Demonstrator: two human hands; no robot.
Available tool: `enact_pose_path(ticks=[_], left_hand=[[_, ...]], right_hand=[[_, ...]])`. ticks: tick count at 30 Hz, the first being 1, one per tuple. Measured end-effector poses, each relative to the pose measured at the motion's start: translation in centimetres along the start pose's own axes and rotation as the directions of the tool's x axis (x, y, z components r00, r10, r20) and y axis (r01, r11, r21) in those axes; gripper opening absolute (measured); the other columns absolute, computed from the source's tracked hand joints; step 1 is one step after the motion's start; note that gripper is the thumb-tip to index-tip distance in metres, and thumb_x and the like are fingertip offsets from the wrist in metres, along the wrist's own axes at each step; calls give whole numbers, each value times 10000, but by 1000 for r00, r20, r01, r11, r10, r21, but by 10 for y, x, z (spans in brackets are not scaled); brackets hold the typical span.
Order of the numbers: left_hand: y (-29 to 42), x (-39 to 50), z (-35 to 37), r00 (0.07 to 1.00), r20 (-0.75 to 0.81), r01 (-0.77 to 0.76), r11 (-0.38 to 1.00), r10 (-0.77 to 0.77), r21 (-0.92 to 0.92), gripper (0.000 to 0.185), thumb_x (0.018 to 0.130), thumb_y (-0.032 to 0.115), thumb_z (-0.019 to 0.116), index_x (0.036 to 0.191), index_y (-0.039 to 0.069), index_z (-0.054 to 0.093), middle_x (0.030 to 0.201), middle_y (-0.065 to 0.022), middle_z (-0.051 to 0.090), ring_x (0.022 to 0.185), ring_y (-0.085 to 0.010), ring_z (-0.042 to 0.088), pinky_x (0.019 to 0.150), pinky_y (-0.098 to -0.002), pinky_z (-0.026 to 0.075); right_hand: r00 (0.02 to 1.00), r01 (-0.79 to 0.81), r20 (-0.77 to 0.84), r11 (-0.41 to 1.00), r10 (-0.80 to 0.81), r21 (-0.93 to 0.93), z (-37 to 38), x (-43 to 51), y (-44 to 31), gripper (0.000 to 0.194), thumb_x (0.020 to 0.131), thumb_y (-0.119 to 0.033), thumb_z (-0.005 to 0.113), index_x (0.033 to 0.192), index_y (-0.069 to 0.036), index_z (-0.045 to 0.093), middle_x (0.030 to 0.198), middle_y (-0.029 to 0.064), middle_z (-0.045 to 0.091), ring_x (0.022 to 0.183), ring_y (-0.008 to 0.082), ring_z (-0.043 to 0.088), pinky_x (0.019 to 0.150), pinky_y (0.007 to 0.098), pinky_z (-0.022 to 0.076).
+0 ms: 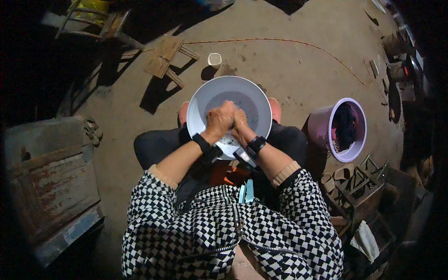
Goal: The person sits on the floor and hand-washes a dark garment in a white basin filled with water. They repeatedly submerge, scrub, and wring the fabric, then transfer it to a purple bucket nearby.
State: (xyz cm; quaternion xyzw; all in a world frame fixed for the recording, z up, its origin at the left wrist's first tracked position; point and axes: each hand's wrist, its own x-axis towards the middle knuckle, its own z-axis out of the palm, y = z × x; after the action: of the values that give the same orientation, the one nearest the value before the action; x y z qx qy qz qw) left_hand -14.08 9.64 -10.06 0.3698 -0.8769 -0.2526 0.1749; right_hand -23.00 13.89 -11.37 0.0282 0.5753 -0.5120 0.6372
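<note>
A large white round basin (196,101) rests between my knees, holding greyish soapy water (249,105) with some foam near its closer side. My left hand (219,120) and my right hand (239,122) are pressed together over the water, with fingers curled against each other. Whether anything is held between them cannot be told, as the fingers hide it. Each wrist wears a black strap, and a device hangs at each one. The sleeves of the checked jacket are pushed up my forearms.
A purple tub (320,120) with dark cloth inside stands at right. A small wooden stool (164,57) and a white cup (214,60) are beyond the basin. An orange cord (273,39) crosses the floor. Slippers and a wooden rack (367,199) lie at lower right, a worn wooden panel (56,185) at left.
</note>
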Motion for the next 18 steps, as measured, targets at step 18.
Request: enact_pose_path(ticks=[18], left_hand=[[-60,1,-50,872,385,489,590,-303,-643,374,869,330,559,1073,18,523,850,-37,546,689,-108,541,506,-240,459]], right_hand=[[927,254,325,952,-189,-170,-10,9,-29,297,882,-361,549,923,-67,559,795,0,545,683,90,505,591,232,424]])
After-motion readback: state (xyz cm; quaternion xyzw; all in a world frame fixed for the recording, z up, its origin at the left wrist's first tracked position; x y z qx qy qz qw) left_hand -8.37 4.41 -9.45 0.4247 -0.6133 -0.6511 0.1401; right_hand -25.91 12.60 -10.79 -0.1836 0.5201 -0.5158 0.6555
